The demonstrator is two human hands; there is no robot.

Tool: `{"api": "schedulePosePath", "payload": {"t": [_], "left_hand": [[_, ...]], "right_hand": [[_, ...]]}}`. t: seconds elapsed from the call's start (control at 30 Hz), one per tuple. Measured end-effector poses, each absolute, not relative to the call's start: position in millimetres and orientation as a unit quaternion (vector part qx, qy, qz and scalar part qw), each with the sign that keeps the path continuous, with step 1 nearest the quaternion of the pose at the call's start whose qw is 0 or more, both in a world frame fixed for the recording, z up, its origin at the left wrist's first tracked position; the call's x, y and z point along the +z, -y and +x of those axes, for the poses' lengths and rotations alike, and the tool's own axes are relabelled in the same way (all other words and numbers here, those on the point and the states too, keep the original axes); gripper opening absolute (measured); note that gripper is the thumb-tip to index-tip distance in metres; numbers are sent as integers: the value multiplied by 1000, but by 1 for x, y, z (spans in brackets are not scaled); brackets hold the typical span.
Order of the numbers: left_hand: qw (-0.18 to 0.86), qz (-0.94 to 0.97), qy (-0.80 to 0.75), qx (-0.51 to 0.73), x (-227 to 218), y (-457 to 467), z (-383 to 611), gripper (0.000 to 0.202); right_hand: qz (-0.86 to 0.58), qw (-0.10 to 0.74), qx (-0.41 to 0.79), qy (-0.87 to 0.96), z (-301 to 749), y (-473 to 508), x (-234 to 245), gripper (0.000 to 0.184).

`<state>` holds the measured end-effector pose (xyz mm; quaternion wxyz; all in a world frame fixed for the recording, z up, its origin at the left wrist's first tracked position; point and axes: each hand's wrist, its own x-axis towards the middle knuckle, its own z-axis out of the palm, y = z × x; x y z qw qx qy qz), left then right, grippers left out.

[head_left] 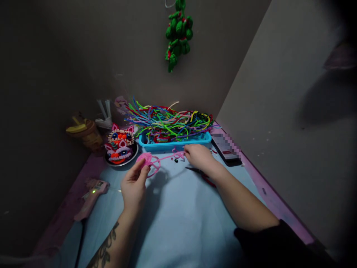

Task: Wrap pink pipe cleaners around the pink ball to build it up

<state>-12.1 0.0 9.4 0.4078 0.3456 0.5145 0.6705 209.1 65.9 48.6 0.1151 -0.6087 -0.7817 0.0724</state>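
My left hand (134, 184) pinches a pink pipe-cleaner shape (147, 160) with a coiled round end, held just above the blue table cover (178, 219). A pink strand runs from it to the right, where my right hand (199, 156) closes on its far end near the blue tray. Small dark beads (176, 160) lie on the cover between the hands. Scissors with red handles (202, 175) lie partly under my right wrist.
A blue tray (174, 143) heaped with several coloured pipe cleaners stands at the back. A pipe-cleaner lion head (120, 145) sits on a dark plate at left. A pink glue gun (92, 195) lies at the left edge, a phone (225, 149) at right. A green ornament (178, 33) hangs on the wall.
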Motion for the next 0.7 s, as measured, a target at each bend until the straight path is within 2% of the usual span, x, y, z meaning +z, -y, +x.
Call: {"api": "schedulePosePath", "payload": {"t": [0.17, 0.27, 0.4, 0.57, 0.7], "left_hand": [[448, 323, -500, 667, 9, 0, -11, 43], [472, 305, -489, 667, 9, 0, -9, 44], [491, 297, -489, 657, 10, 1, -6, 46], [510, 285, -470, 662, 12, 1, -4, 46], [517, 275, -469, 661, 14, 1, -4, 45]], "right_hand": [[-565, 390, 201, 698, 216, -56, 72, 15], [-524, 503, 261, 636, 212, -48, 76, 17], [-485, 544, 278, 627, 198, -40, 71, 22], [-469, 529, 277, 650, 185, -37, 59, 23], [-453, 519, 381, 617, 182, -41, 52, 28]]}}
